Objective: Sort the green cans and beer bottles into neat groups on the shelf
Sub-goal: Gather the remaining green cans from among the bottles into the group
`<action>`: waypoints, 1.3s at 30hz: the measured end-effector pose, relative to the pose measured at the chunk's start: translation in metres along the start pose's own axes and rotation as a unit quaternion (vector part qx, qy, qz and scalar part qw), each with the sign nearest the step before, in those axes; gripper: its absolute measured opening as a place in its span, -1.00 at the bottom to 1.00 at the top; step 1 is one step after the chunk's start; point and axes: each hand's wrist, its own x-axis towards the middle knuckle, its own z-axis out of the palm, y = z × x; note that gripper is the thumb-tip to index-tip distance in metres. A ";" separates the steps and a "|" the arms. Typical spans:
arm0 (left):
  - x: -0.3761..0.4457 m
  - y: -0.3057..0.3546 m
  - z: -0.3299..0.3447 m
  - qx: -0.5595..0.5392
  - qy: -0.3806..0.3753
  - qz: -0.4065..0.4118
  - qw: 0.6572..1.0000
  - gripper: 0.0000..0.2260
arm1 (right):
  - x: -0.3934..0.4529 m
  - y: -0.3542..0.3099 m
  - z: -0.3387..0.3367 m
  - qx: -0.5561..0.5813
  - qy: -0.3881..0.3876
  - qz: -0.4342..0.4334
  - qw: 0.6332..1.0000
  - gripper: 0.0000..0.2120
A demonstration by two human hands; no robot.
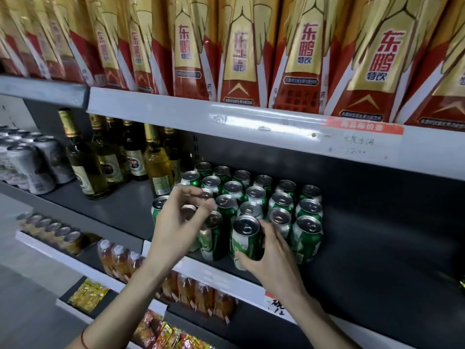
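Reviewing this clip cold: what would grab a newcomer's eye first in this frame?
First, the tall red-and-gold drink bottles crowding the top shelf across the whole frame. Below, on the dark middle shelf, a tight block of green cans stands in rows; the right hand grips the front can while the left hand hovers over the cans at the block's left edge. Left of the cans stand the beer bottles.

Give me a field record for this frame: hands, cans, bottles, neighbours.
left hand: hovering over the front-left green cans, fingers loosely curled, grip unclear
right hand: grips front green can
green cans: upright, clustered in rows mid-shelf
beer bottles: upright, left of the cans
silver cans: far left, same shelf
upper shelf: red-gold cartons
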 end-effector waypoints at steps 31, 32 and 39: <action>-0.028 0.021 0.106 -0.123 -0.258 0.091 0.954 -0.91 | -0.080 0.033 -0.101 0.047 0.031 0.107 0.993 -0.54; -0.035 0.030 0.121 -0.129 -0.272 0.100 0.948 -0.91 | -0.093 0.039 -0.119 0.040 0.045 0.112 0.992 -0.54; -0.115 0.098 0.234 -0.156 -0.361 0.123 0.911 -0.87 | -0.200 0.078 -0.241 0.000 0.116 0.157 0.981 -0.66</action>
